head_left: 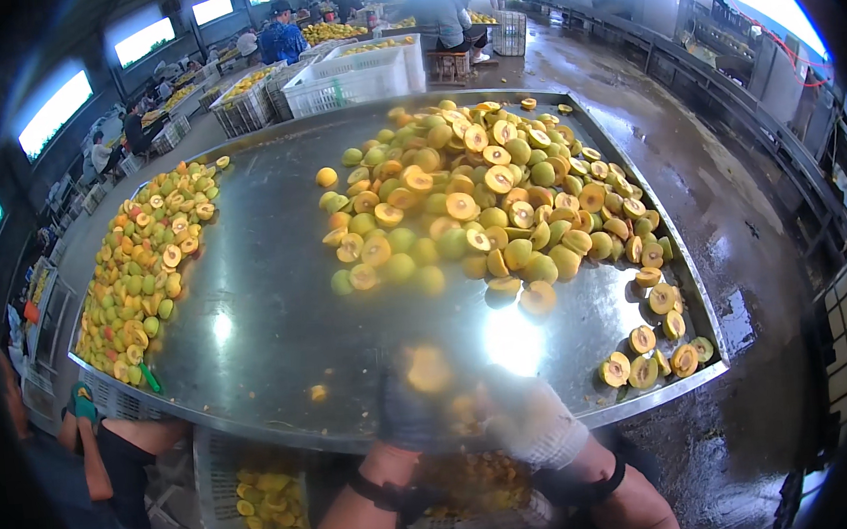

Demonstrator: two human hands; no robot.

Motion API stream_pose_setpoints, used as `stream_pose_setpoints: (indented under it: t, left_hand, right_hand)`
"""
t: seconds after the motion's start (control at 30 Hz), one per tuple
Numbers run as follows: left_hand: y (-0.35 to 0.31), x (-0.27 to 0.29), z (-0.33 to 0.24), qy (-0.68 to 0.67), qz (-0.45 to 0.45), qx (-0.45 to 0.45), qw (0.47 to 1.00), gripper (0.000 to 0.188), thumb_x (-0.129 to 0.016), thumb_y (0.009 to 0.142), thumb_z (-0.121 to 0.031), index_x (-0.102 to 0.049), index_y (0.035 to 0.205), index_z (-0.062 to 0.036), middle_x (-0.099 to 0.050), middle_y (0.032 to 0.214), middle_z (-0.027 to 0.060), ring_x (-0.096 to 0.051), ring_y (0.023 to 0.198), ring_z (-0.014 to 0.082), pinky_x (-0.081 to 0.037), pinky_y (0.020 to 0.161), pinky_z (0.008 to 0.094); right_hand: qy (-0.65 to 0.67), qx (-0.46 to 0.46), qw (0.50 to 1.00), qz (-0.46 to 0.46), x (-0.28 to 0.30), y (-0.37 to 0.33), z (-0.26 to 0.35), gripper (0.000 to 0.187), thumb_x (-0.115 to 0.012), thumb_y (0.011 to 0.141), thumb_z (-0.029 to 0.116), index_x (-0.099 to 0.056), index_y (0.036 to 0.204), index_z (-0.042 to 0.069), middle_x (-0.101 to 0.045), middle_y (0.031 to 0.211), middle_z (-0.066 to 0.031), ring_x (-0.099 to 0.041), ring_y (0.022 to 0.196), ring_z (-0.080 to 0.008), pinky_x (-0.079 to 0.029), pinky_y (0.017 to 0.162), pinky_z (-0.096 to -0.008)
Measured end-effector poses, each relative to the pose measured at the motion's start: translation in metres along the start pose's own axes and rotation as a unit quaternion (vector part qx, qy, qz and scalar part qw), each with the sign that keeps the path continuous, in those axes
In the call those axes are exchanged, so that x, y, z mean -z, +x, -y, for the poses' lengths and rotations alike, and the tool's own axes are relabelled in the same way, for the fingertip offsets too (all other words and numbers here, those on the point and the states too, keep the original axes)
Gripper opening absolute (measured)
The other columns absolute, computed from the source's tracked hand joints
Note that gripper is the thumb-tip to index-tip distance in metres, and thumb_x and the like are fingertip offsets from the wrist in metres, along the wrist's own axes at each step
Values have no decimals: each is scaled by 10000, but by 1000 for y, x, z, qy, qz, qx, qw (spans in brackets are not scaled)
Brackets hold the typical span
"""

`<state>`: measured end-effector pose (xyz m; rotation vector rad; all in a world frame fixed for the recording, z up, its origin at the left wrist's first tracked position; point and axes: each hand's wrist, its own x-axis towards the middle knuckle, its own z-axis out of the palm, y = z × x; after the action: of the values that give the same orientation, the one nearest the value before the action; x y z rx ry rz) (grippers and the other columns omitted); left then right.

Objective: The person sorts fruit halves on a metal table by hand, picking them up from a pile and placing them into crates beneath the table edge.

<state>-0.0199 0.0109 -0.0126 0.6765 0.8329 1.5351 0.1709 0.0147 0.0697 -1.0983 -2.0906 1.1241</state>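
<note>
My left hand (405, 411), in a dark glove, is over the near edge of the metal table (280, 272). A blurred fruit half (428, 370) shows at its fingertips; whether the fingers grip it is unclear. Beside it, my right hand (535, 423) wears a white knit glove, its fingers smeared by haze. Another blurred yellow piece (465, 414) lies between the hands. Beyond them spreads a large heap of halved yellow-green stone fruit (477, 195), many with brown centres facing up. Several cut halves (645, 372) lie at the near right corner.
A second fruit pile (141, 270) covers the table's left side, with a green-handled tool (151, 378) at its near end. Below the near edge stand crates with fruit (271, 507). A co-worker's gloved hand (84, 405) is at the left. White crates (347, 82) stand behind the table.
</note>
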Motion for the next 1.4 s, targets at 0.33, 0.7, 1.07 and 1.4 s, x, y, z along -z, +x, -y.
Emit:
stream_pose_setpoints:
  t: [0.33, 0.7, 1.07, 1.4]
  left_hand:
    - [5, -4, -15, 208, -12, -54, 977, 601, -396, 1043, -611, -622, 1162, -67, -663, 1066, 83, -650, 960, 205, -541, 870, 347]
    - [-2, -9, -19, 88, -5, 23, 996, 547, -422, 1051, -559, -624, 1170, -66, -679, 1018, 44, -661, 918, 172, -548, 826, 319]
    - [-5, -17, -24, 411, -1, -225, 883, 270, -588, 1019, -265, -626, 1130, -22, -676, 958, 73, -654, 821, 191, -547, 774, 336]
    - [-3, -5, -14, 469, 18, -335, 817, 447, -729, 930, -332, -593, 1201, -5, -662, 981, 84, -642, 848, 190, -550, 800, 337]
  right_hand:
    - [-165, 89, 979, -84, -16, 2, 20, 241, -615, 984, 300, -578, 1001, 63, -653, 762, -147, -677, 671, -358, -515, 574, -445]
    - [-224, 53, 969, -94, -30, 6, 18, 327, -572, 1008, 378, -565, 958, 54, -642, 695, -148, -669, 593, -348, -510, 516, -430]
    - [-250, 53, 963, -91, -39, 8, 10, 357, -572, 998, 406, -570, 913, 59, -624, 576, -145, -672, 551, -366, -528, 493, -460]
    - [-230, 44, 965, -117, -55, 6, 2, 349, -562, 1003, 392, -578, 949, 47, -642, 625, -154, -671, 588, -382, -531, 546, -477]
